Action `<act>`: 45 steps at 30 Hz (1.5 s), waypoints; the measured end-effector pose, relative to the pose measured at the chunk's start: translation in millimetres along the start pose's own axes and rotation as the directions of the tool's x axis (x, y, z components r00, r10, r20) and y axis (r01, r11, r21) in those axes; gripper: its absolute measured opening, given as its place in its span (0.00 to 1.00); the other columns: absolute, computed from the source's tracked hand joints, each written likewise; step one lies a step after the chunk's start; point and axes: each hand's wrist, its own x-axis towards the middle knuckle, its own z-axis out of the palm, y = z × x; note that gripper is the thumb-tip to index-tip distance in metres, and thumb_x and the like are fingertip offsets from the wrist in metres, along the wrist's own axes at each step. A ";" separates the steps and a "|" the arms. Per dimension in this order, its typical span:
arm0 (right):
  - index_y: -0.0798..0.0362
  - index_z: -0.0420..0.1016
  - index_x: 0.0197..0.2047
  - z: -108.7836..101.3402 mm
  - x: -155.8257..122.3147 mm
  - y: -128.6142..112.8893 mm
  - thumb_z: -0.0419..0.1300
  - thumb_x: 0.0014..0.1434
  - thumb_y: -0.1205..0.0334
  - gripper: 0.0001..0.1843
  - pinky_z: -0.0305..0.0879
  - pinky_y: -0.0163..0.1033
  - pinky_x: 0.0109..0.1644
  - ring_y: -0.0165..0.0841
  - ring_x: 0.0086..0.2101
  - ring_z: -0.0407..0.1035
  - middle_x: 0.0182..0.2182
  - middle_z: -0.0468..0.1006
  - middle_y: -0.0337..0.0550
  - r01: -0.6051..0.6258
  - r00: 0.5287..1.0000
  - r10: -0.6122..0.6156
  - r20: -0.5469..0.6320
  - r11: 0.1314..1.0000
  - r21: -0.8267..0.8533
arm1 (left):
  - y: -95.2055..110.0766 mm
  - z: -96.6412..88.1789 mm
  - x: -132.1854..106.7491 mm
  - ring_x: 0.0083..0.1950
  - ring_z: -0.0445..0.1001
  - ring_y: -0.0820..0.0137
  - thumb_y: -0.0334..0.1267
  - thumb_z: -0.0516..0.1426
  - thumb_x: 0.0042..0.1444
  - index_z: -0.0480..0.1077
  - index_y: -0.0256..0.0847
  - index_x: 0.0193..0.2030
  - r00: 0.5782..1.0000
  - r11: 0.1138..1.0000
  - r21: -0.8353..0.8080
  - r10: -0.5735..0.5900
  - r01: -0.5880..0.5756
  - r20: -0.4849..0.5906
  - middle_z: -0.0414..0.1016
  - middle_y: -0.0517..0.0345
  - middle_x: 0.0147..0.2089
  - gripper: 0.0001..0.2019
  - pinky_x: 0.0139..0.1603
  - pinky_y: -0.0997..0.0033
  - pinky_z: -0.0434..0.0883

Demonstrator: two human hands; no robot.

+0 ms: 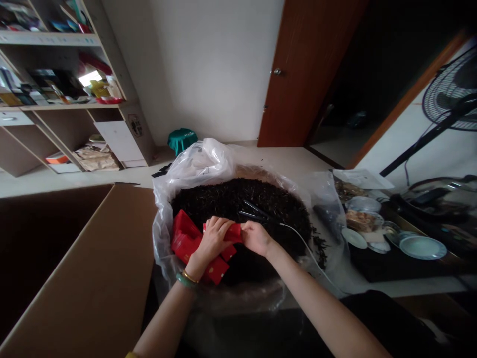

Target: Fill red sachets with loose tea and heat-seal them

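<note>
Between my two hands is a small red packet (234, 232), held over a big heap of dark loose leaves (238, 194) that looks like tea. My left hand (213, 238) grips the packet's left part from above, fingers bent over it. At its right end, my right hand (256, 237) pinches the edge between thumb and fingers. Several more red packets (186, 238) lie on the leaves beside and under my left hand. Just beyond my right hand rests a black tong-like heat sealer (257, 211) with a white cord. Whether the packet has anything inside, I cannot tell.
A clear plastic bag (164, 199) lines the leaf heap's container. An open cardboard box (89, 263) stands at left. To the right are a pale green plate (423, 247), tubs and a standing fan (452, 94). Shelves (63, 107) and a brown door (294, 74) are behind.
</note>
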 end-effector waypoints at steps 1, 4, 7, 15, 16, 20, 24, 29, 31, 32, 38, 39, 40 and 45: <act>0.56 0.75 0.28 0.9 0.2 -0.9 0.49 0.58 0.53 0.19 0.66 0.45 0.43 0.39 0.35 0.72 0.27 0.78 0.48 0.006 1.000 -0.006 0.003 1.000 -0.019 | -0.6 0.9 1.8 0.47 0.65 0.59 0.46 0.62 0.51 0.67 0.40 0.54 1.000 1.000 -0.009 0.005 -0.005 0.003 0.72 0.48 0.48 0.25 0.49 0.57 0.63; 0.55 0.77 0.38 4.7 2.9 -3.7 0.50 0.60 0.46 0.23 0.64 0.45 0.49 0.37 0.39 0.72 0.32 0.80 0.45 0.040 0.998 -0.035 0.043 0.994 -0.103 | -2.9 1.5 10.9 0.48 0.66 0.59 0.47 0.63 0.49 0.67 0.39 0.54 0.999 1.000 -0.007 0.002 -0.001 0.032 0.72 0.47 0.49 0.26 0.49 0.57 0.63; 0.54 0.77 0.42 5.7 9.2 -6.9 0.52 0.58 0.39 0.27 0.61 0.46 0.55 0.37 0.42 0.72 0.36 0.80 0.44 0.054 0.996 -0.044 0.073 0.989 -0.138 | -5.9 -1.5 21.4 0.48 0.67 0.57 0.49 0.64 0.47 0.67 0.40 0.53 0.996 0.999 0.046 -0.023 0.019 0.091 0.73 0.46 0.50 0.28 0.49 0.56 0.62; 0.55 0.77 0.44 1.5 16.2 -12.0 0.51 0.57 0.35 0.31 0.57 0.45 0.59 0.36 0.45 0.71 0.39 0.80 0.44 0.081 0.987 -0.050 0.154 0.976 -0.202 | -15.2 2.3 16.1 0.49 0.70 0.58 0.37 0.63 0.48 0.64 0.38 0.56 0.994 0.990 0.097 -0.104 0.099 0.045 0.73 0.46 0.53 0.28 0.47 0.58 0.66; 0.55 0.77 0.44 1.8 15.6 -11.4 0.51 0.57 0.35 0.32 0.57 0.45 0.59 0.36 0.44 0.71 0.39 0.80 0.44 0.076 0.987 -0.044 0.152 0.974 -0.213 | -15.4 4.4 14.6 0.49 0.70 0.59 0.34 0.63 0.47 0.63 0.38 0.56 0.994 0.991 0.083 -0.105 0.101 0.037 0.72 0.46 0.53 0.28 0.48 0.58 0.67; 0.55 0.77 0.42 5.0 13.9 -11.2 0.48 0.58 0.34 0.33 0.59 0.46 0.57 0.36 0.43 0.72 0.36 0.80 0.44 0.059 0.986 -0.016 0.166 0.966 -0.253 | -15.2 11.3 13.1 0.49 0.70 0.61 0.28 0.61 0.45 0.64 0.39 0.54 0.994 0.994 -0.012 -0.110 0.111 0.016 0.73 0.50 0.50 0.27 0.50 0.60 0.69; 0.55 0.78 0.36 5.4 13.7 -21.6 0.47 0.57 0.32 0.35 0.59 0.47 0.57 0.37 0.41 0.72 0.33 0.80 0.44 0.112 0.986 -0.060 0.156 0.930 -0.350 | -18.3 10.6 14.0 0.46 0.71 0.62 0.27 0.61 0.44 0.68 0.40 0.47 0.987 0.984 -0.088 -0.159 0.155 -0.030 0.75 0.53 0.44 0.20 0.49 0.60 0.71; 0.54 0.75 0.38 -10.8 15.4 -11.9 0.45 0.61 0.39 0.28 0.68 0.43 0.43 0.36 0.35 0.74 0.31 0.79 0.47 0.196 0.936 -0.294 -0.196 0.894 -0.403 | -27.9 -1.0 10.5 0.40 0.73 0.66 0.33 0.63 0.44 0.70 0.41 0.44 0.919 0.909 -0.239 -0.376 0.341 -0.119 0.76 0.56 0.39 0.17 0.42 0.67 0.72; 0.53 0.74 0.40 -15.3 17.6 10.5 0.52 0.59 0.46 0.19 0.68 0.40 0.35 0.36 0.30 0.73 0.29 0.79 0.46 0.083 0.907 -0.310 -0.284 0.795 -0.601 | -31.0 -5.0 8.4 0.36 0.74 0.69 0.36 0.64 0.44 0.69 0.40 0.45 0.880 0.860 -0.299 -0.462 0.413 -0.114 0.76 0.57 0.37 0.20 0.38 0.70 0.72; 0.53 0.73 0.42 -15.4 19.0 23.6 0.57 0.55 0.51 0.16 0.67 0.40 0.34 0.36 0.30 0.73 0.29 0.79 0.45 0.029 0.919 -0.298 -0.256 0.702 -0.711 | -32.0 -6.2 7.5 0.35 0.74 0.69 0.38 0.65 0.44 0.69 0.40 0.46 0.865 0.840 -0.324 -0.490 0.435 -0.109 0.76 0.58 0.37 0.21 0.37 0.71 0.72; 0.53 0.73 0.47 12.1 30.0 70.0 0.61 0.49 0.68 0.19 0.62 0.36 0.32 0.36 0.30 0.74 0.28 0.80 0.44 -0.025 0.958 -0.251 -0.141 0.417 -0.908 | -33.6 -8.0 6.9 0.35 0.74 0.71 0.37 0.64 0.44 0.69 0.40 0.46 0.855 0.815 -0.378 -0.509 0.440 -0.102 0.76 0.57 0.38 0.20 0.37 0.73 0.72; 0.52 0.75 0.42 18.6 31.6 71.1 0.59 0.51 0.70 0.14 0.62 0.36 0.33 0.36 0.30 0.74 0.28 0.80 0.44 0.002 0.959 -0.259 -0.119 0.422 -0.906 | -33.9 -8.8 7.4 0.35 0.74 0.71 0.36 0.64 0.44 0.70 0.40 0.45 0.857 0.818 -0.382 -0.504 0.431 -0.112 0.76 0.57 0.39 0.19 0.37 0.72 0.72; 0.52 0.77 0.37 24.8 33.0 71.7 0.57 0.52 0.71 0.11 0.62 0.36 0.34 0.36 0.31 0.74 0.30 0.81 0.46 0.036 0.959 -0.271 -0.088 0.420 -0.907 | -34.1 -10.0 7.9 0.35 0.74 0.71 0.36 0.64 0.44 0.70 0.39 0.45 0.857 0.821 -0.384 -0.499 0.421 -0.128 0.76 0.56 0.39 0.19 0.37 0.72 0.72; 0.53 0.77 0.31 46.8 35.5 79.6 0.51 0.56 0.73 0.13 0.61 0.36 0.34 0.37 0.33 0.74 0.32 0.81 0.47 0.106 0.969 -0.247 0.011 0.374 -0.921 | -31.5 -10.8 10.3 0.37 0.74 0.69 0.34 0.64 0.44 0.70 0.41 0.45 0.866 0.862 -0.374 -0.443 0.341 -0.232 0.76 0.55 0.42 0.19 0.39 0.70 0.73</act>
